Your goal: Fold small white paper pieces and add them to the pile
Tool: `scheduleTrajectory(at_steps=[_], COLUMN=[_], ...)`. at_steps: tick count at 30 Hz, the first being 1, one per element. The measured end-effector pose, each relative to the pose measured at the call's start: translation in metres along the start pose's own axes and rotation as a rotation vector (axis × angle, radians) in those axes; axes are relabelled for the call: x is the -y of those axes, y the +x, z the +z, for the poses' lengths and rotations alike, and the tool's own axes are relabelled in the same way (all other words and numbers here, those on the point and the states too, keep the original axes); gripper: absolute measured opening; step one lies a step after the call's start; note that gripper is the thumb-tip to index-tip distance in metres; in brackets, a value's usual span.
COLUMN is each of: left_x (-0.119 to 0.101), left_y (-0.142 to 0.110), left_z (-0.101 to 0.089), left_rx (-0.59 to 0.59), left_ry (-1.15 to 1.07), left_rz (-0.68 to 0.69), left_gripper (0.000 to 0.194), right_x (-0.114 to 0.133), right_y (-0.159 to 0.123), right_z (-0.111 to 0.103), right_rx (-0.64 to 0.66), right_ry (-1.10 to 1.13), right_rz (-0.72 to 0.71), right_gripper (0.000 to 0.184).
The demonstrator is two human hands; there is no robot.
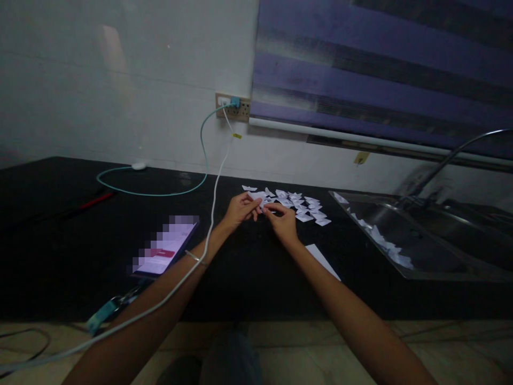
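Note:
Both my arms reach forward over a black countertop [60,235]. My left hand [239,209] and my right hand [284,220] meet over a small white piece of paper [261,201], fingers pinched on it from either side. Just beyond the hands lies a spread of several small folded white papers [304,206]. A flat white sheet [323,260] lies on the counter beside my right forearm.
A phone [165,250] with a lit screen lies left of my left arm, and a white cable [214,198] runs from a wall socket [233,106] across that arm. A teal cable [160,191] loops at the back. A steel sink [417,240] with paper scraps and a tap is on the right.

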State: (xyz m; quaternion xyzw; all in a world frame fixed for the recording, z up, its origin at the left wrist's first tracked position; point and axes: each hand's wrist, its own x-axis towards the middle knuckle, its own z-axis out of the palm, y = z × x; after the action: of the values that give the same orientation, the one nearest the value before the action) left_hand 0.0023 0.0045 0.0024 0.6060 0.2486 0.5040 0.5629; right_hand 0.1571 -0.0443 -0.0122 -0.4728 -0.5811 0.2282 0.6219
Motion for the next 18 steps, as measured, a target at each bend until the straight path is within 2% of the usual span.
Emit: scheduleTrajectory(at_steps=[4,13,18], left_x=[0.002,0.002,0.006], left_y=[0.001,0.0,0.0], left_z=[-0.001,0.003,0.0], left_rx=[0.0,-0.003,0.008], left_ry=[-0.014,0.014,-0.002], left_rz=[-0.013,-0.005,-0.023], left_gripper=[0.032,0.041,0.041], right_x=[-0.005,-0.001,0.005], right_y=[0.0,0.001,-0.001], right_z=[0.003,0.001,-0.001], right_rx=[-0.004,-0.063,-0.071], right_ry=[0.085,-0.058,-0.141], right_rz=[0.082,-0.132,-0.185], right_gripper=[0.02,0.018,0.016])
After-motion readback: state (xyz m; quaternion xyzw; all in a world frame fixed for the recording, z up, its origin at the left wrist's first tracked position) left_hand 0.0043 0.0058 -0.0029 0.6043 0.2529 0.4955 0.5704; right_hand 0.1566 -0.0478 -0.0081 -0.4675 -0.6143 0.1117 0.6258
